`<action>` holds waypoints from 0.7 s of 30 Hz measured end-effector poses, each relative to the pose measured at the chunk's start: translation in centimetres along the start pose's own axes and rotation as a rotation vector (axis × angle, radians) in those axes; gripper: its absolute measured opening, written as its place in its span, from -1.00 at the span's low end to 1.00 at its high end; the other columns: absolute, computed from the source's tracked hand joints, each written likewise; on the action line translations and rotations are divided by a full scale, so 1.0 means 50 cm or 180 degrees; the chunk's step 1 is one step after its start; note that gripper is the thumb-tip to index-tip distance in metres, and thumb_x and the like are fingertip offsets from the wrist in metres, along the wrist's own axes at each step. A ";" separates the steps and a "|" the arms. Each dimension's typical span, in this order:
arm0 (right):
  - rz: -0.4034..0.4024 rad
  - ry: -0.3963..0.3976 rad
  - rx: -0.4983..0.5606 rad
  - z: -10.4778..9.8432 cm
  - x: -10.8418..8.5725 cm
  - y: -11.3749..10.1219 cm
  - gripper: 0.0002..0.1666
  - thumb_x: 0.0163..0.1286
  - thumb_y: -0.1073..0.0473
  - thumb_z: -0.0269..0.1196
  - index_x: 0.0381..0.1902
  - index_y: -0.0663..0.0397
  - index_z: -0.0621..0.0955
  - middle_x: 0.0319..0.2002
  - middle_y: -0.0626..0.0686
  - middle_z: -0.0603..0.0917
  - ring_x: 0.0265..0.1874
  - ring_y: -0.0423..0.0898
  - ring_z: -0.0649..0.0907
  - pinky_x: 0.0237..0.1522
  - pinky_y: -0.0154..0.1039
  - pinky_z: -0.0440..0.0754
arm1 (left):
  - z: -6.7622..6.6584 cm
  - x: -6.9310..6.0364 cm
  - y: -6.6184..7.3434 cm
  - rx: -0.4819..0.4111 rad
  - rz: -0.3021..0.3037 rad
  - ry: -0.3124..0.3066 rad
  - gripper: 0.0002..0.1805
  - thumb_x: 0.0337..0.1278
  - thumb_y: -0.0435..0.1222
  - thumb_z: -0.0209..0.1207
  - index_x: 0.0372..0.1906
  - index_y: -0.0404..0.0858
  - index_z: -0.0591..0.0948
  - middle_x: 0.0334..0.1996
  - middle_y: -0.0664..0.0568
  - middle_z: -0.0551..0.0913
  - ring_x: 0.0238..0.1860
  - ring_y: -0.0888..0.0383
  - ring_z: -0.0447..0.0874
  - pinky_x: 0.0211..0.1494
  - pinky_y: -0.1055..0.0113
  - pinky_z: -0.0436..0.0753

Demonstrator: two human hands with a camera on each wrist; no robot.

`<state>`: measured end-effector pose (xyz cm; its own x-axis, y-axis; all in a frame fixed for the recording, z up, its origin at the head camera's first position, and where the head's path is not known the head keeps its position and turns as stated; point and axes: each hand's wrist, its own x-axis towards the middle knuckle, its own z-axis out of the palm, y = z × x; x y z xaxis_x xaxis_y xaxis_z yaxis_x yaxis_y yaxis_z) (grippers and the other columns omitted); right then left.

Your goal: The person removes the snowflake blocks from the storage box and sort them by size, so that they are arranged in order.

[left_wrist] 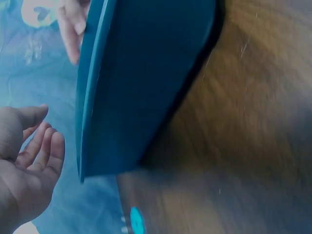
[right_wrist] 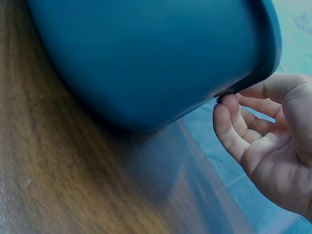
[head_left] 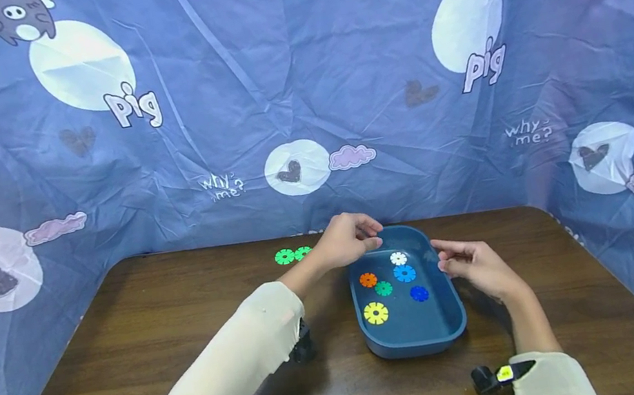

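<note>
A dark blue plastic tub [head_left: 415, 342] stands on the wooden table. Several toothed plastic discs lie inside: a yellow disc [head_left: 376, 313], an orange disc [head_left: 368, 280], a white disc [head_left: 398, 258], a green disc [head_left: 383, 288], a light blue disc [head_left: 404, 273] and a dark blue disc [head_left: 419, 293]. My left hand [head_left: 349, 239] is at the tub's far left corner, its fingers loosely bent, with nothing seen between them. On the right side, my right hand [head_left: 476, 267] holds the tub's rim, thumb and fingertips against it in the right wrist view.
Two bright green discs [head_left: 294, 255] lie side by side on the table [head_left: 186, 317], left of the tub near the back edge. A blue printed cloth [head_left: 299, 88] hangs behind the table. Black wrist cameras [head_left: 485, 380] sit at both cuffs.
</note>
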<state>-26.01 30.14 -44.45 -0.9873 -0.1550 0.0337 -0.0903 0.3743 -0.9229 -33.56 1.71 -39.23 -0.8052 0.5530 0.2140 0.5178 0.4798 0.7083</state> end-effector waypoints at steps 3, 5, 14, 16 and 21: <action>-0.0011 -0.0019 0.0007 -0.001 0.000 -0.001 -0.44 0.52 0.31 0.21 0.42 0.34 0.44 0.01 0.33 0.62 -0.15 -0.17 0.68 -0.09 -0.29 0.73 | 0.022 0.003 0.010 -0.0048 0.0035 -0.0150 -0.79 0.31 -0.32 0.35 -0.01 -0.25 0.74 -0.17 0.02 0.75 -0.21 0.18 0.72 -0.11 0.42 0.69; -0.0007 -0.0031 0.0025 -0.001 0.001 -0.001 -0.45 0.52 0.31 0.21 0.42 0.33 0.45 0.00 0.33 0.62 -0.15 -0.16 0.69 -0.09 -0.29 0.73 | 0.034 0.005 0.011 -0.0042 0.0042 -0.0234 -0.79 0.31 -0.31 0.35 0.00 -0.24 0.74 -0.14 -0.01 0.76 -0.20 0.18 0.72 -0.10 0.43 0.69; -0.0025 -0.0045 -0.0008 -0.003 0.005 0.008 -0.44 0.52 0.30 0.21 0.41 0.35 0.44 0.00 0.32 0.62 -0.14 -0.13 0.69 -0.09 -0.28 0.74 | 0.066 0.014 0.010 0.0206 -0.0010 -0.0837 -0.68 0.32 -0.28 0.35 0.10 -0.29 0.71 0.00 -0.07 0.75 -0.06 0.15 0.73 0.00 0.40 0.68; -0.0015 -0.0052 -0.0030 -0.004 0.005 0.009 -0.44 0.52 0.29 0.21 0.41 0.34 0.45 0.00 0.32 0.62 -0.13 -0.11 0.69 -0.09 -0.28 0.73 | 0.070 0.017 0.008 0.0279 -0.0033 -0.1029 -0.66 0.31 -0.27 0.36 0.14 -0.26 0.70 0.04 -0.05 0.74 -0.04 0.18 0.72 0.01 0.42 0.66; -0.0033 -0.0083 -0.0037 -0.005 0.004 0.008 -0.44 0.53 0.28 0.21 0.41 0.36 0.44 -0.01 0.31 0.61 -0.13 -0.12 0.69 -0.09 -0.28 0.73 | 0.079 0.028 0.013 0.0469 -0.0003 -0.1375 -0.59 0.32 -0.24 0.36 0.22 -0.22 0.67 0.11 -0.03 0.71 0.04 0.18 0.71 0.08 0.44 0.63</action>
<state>-26.29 30.48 -44.70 -0.9827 -0.1825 0.0332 -0.1021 0.3831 -0.9180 -33.21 5.47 -41.14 -0.6276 0.7709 -0.1088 0.5779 0.5549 0.5984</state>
